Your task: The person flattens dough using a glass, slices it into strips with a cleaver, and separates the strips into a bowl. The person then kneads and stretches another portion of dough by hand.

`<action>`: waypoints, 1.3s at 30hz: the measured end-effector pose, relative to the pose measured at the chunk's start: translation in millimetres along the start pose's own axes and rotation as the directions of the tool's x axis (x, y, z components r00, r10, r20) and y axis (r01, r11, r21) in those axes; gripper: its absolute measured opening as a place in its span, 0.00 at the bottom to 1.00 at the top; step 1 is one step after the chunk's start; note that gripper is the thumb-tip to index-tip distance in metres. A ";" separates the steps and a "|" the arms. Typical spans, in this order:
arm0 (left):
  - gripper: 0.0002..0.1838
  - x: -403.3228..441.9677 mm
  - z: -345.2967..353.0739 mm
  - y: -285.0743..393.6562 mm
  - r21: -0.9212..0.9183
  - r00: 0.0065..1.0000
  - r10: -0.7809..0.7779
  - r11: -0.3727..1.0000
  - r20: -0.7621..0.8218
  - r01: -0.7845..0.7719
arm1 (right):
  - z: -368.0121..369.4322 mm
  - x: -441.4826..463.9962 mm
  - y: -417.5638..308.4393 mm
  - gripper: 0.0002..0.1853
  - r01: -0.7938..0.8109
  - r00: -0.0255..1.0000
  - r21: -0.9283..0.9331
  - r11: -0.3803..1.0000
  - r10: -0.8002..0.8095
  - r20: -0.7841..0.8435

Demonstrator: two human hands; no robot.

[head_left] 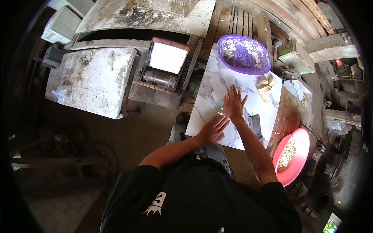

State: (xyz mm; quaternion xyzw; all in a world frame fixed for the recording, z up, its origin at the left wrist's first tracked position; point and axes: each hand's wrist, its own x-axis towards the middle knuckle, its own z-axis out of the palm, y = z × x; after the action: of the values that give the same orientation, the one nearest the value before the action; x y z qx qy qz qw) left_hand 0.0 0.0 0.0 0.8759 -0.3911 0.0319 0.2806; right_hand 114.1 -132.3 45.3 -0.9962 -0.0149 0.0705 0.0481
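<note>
Mid-frame, between left hand (212, 129) and right hand (234, 106), both laid unclenched, a small thing (220, 111) is barely seen, axis unclear

The basin (244, 66) is purple, the tub (301, 150) pink, the tabletop (209, 95) white with grey veining, the shirt (198, 194) black.

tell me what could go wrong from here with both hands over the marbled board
The small yellowish item is close to the left hand and right hand, so either might knock it. The dark flat item lies beside the right forearm; a sideways sweep could shift it. The purple basin sits at the marbled board's far edge, where a bump might move it.
</note>
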 end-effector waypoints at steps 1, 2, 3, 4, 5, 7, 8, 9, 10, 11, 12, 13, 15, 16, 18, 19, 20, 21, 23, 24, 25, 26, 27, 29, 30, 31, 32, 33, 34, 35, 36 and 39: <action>0.41 1.4 -3.9 1.9 -0.004 1.000 -0.015 1.000 -0.008 0.015 | -1.5 2.0 0.2 0.30 0.014 1.000 0.017 1.000 -0.014 0.000; 0.42 1.7 -6.8 2.5 -0.009 0.999 -0.031 0.999 -0.017 0.031 | -2.7 4.8 -1.0 0.29 0.029 1.000 0.034 0.999 -0.029 0.001; 0.42 -15.0 -18.2 -14.0 0.042 0.999 -0.038 0.998 0.022 0.037 | 11.7 13.2 -22.3 0.29 0.040 0.999 0.096 0.995 -0.039 -0.011; 0.42 -4.3 -12.8 -11.0 0.034 1.000 -0.019 0.999 -0.014 0.019 | 8.3 21.3 -10.4 0.29 0.054 0.998 0.104 0.993 -0.051 -0.033; 0.42 2.1 -10.0 -10.7 0.033 0.999 0.000 0.999 -0.042 0.002 | 7.2 28.4 -3.6 0.28 0.070 0.996 0.121 0.990 -0.064 -0.055; 0.42 1.5 -22.2 -15.8 0.045 0.999 0.004 0.999 -0.043 -0.002 | 11.2 32.2 -8.2 0.27 0.089 0.990 0.119 0.989 -0.074 -0.123; 0.42 2.9 -25.8 -8.4 0.031 0.999 -0.003 1.000 -0.054 0.005 | 10.6 24.6 -4.0 0.27 0.108 0.986 0.108 0.988 -0.093 -0.138; 0.42 2.7 -23.9 -6.6 0.028 0.998 -0.002 1.000 -0.058 0.003 | 8.6 21.4 -3.7 0.26 0.130 0.980 0.101 0.986 -0.113 -0.163; 0.42 1.4 -21.9 -4.2 -0.001 0.998 -0.037 0.999 -0.058 0.037 | 6.8 15.6 -3.4 0.27 0.136 0.981 0.095 0.986 -0.121 -0.155; 0.42 0.1 -19.5 0.3 -0.033 0.995 -0.077 0.997 -0.056 0.075 | 4.8 8.3 -2.4 0.27 0.139 0.981 0.089 0.986 -0.124 -0.152; 0.42 -1.2 -16.7 3.8 -0.035 0.995 -0.079 0.996 -0.061 0.077 | 1.8 2.0 -2.8 0.27 0.126 0.986 0.072 0.989 -0.117 -0.120; 0.42 -3.6 -13.8 9.2 -0.009 0.996 -0.078 0.997 -0.053 0.078 | -1.7 -5.4 -3.0 0.28 0.110 0.991 0.054 0.992 -0.106 -0.086; 0.41 -8.8 -11.6 13.4 0.015 0.996 -0.077 0.997 -0.036 0.077 | -5.4 -18.9 -6.8 0.28 0.101 0.993 0.005 0.995 -0.100 -0.056; 0.38 -9.9 -12.1 13.4 0.013 0.996 -0.081 0.997 -0.038 0.082 | -8.3 -24.7 -10.2 0.28 0.119 0.991 -0.006 0.993 -0.119 -0.067; 0.36 -9.9 -15.7 9.9 0.011 0.996 -0.081 0.997 -0.039 0.082 | -6.9 -37.1 -12.0 0.28 0.134 0.988 -0.017 0.991 -0.135 -0.081; 0.30 -9.6 -19.2 5.7 -0.046 0.999 -0.015 0.999 -0.046 0.013 | -1.8 -44.3 -11.1 0.28 0.158 0.981 0.001 0.987 -0.157 -0.111; 0.25 -10.5 -22.6 2.8 -0.107 0.997 0.048 0.993 -0.057 -0.054 | 2.1 -52.4 -10.0 0.27 0.182 0.974 0.018 0.983 -0.178 -0.138; 0.25 -13.5 -25.6 -2.1 -0.108 0.997 0.048 0.993 -0.057 -0.054 | 4.4 -59.0 -10.4 0.27 0.182 0.974 0.018 0.983 -0.178 -0.137; 0.17 -20.6 -34.3 -14.5 -0.174 0.982 0.185 0.969 0.035 -0.176 | 7.3 -69.9 -11.3 0.27 0.211 0.964 0.057 0.976 -0.199 -0.174; 0.16 -23.6 -39.1 -21.6 -0.192 0.980 0.195 0.961 -0.043 -0.199 | 7.2 -74.6 -15.0 0.26 0.227 0.946 0.067 0.972 -0.204 -0.251; 0.17 -26.6 -44.0 -28.6 -0.206 0.971 0.204 0.952 -0.122 -0.225 | 7.8 -80.7 -17.7 0.26 0.228 0.946 0.067 0.971 -0.204 -0.253; 0.16 -30.5 -48.5 -32.8 -0.171 0.983 0.118 0.975 -0.143 -0.142 | 8.5 -88.3 -19.1 0.26 0.231 0.943 0.071 0.970 -0.205 -0.264; 0.16 -32.2 -54.1 -36.4 -0.137 0.985 0.035 0.989 -0.167 -0.058 | 10.5 -96.5 -20.7 0.26 0.234 0.939 0.076 0.969 -0.205 -0.275; 0.15 -28.0 -58.4 -43.6 -0.122 0.969 0.006 0.992 -0.246 -0.037 | 17.8 -105.0 -20.4 0.25 0.223 0.936 0.099 0.970 -0.185 -0.298; 0.14 -25.4 -59.0 -47.2 -0.124 0.948 -0.020 0.992 -0.317 -0.020 | 17.6 -106.3 -19.1 0.25 0.231 0.937 0.093 0.969 -0.196 -0.288; 0.14 -23.9 -59.4 -48.7 -0.126 0.922 -0.045 0.992 -0.386 -0.004 | 17.5 -107.0 -17.7 0.25 0.238 0.938 0.087 0.967 -0.206 -0.279; 0.14 -22.8 -59.8 -48.3 -0.123 0.921 -0.040 0.992 -0.387 -0.008 | 17.7 -103.7 -16.7 0.25 0.237 0.937 0.086 0.968 -0.205 -0.283; 0.14 -20.4 -59.0 -48.2 -0.152 0.917 -0.090 0.988 -0.388 0.033 | 15.5 -94.7 -16.6 0.25 0.214 0.952 0.096 0.972 -0.185 -0.245; 0.13 -18.8 -58.0 -47.4 -0.183 0.912 -0.143 0.980 -0.385 0.076 | 13.3 -86.3 -16.5 0.24 0.190 0.965 0.105 0.976 -0.166 -0.203; 0.13 -18.7 -56.8 -45.9 -0.182 0.913 -0.141 0.980 -0.384 0.074 | 11.4 -79.9 -16.7 0.24 0.187 0.965 0.106 0.977 -0.163 -0.204; 0.13 -19.2 -55.8 -44.0 -0.209 0.918 -0.175 0.972 -0.356 0.105 | 8.7 -73.3 -17.5 0.25 0.166 0.971 0.081 0.983 -0.148 -0.185; 0.13 -24.1 -51.6 -35.6 -0.243 0.929 -0.173 0.965 -0.327 0.094 | 5.5 -57.7 -19.4 0.25 0.132 0.977 0.049 0.990 -0.122 -0.173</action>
State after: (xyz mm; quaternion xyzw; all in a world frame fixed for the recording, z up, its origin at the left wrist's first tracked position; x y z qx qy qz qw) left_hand 16.8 61.8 20.1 0.8442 -0.2759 0.1218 0.4431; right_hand 55.8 -114.6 49.8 -0.9937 -0.0721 -0.0173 0.0835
